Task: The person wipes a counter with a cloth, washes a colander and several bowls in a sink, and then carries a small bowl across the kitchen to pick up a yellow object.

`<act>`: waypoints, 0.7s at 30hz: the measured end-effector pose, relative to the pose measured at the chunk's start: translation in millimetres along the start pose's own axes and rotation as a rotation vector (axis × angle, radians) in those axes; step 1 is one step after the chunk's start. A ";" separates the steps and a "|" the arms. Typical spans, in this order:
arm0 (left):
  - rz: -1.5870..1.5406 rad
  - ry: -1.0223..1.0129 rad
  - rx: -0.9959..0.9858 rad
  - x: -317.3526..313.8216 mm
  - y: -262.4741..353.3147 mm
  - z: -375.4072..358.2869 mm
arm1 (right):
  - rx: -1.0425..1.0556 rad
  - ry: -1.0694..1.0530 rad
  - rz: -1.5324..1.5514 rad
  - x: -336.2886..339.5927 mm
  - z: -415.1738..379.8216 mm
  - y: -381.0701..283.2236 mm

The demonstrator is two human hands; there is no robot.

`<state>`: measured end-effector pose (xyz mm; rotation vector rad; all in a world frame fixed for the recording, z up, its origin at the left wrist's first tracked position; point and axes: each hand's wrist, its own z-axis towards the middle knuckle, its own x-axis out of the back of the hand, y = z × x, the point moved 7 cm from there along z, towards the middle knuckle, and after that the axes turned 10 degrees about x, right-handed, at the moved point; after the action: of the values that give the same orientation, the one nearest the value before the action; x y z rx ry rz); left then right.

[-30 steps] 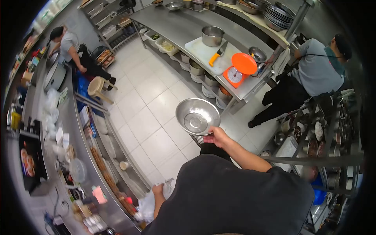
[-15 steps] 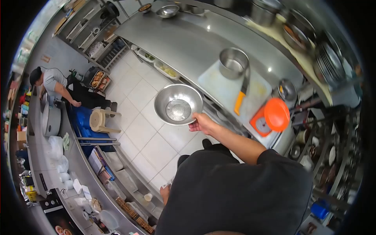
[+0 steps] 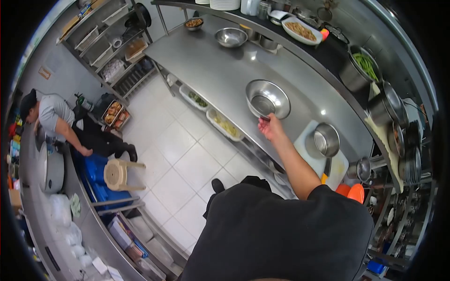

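Note:
My right hand (image 3: 270, 127) is closed on the near rim of a shiny steel bowl (image 3: 280, 99), thumb over the edge. The bowl is over the steel worktable (image 3: 206, 51), tilted a little, and its inside looks bare. Right of it stands a steel pot (image 3: 326, 140) on a white cutting board (image 3: 307, 136). A knife with an orange handle (image 3: 324, 178) lies beside the pot, partly covered by my arm. My left hand is out of view.
Another steel bowl (image 3: 231, 37) and a small bowl of food (image 3: 193, 23) stand at the table's far end. A raised shelf (image 3: 328, 61) holds pots and plates. At left, a person (image 3: 56, 112) bends over a counter near a beige stool (image 3: 117, 174).
My right hand has carried the bowl from above the floor to over the worktable. My left hand, low in the earlier view, has gone out of sight. The camera view has shifted.

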<state>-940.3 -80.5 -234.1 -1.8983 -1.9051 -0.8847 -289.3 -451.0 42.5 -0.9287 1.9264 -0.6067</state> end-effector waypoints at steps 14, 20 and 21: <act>-0.945 0.105 -0.213 311.4 435.3 123.0 | 0.087 0.286 0.150 -50.9 308.8 -107.5; -0.803 -0.253 -0.455 264.0 667.4 46.3 | 0.124 0.303 0.115 -53.9 366.8 -108.9; -0.715 -0.304 -0.479 251.7 706.5 17.3 | 0.120 0.286 0.131 -53.7 370.4 -109.2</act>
<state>-265.8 79.6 52.7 -1.6380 -2.8512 -1.4209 91.1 -491.5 -33.1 -0.6614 2.1571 -0.8019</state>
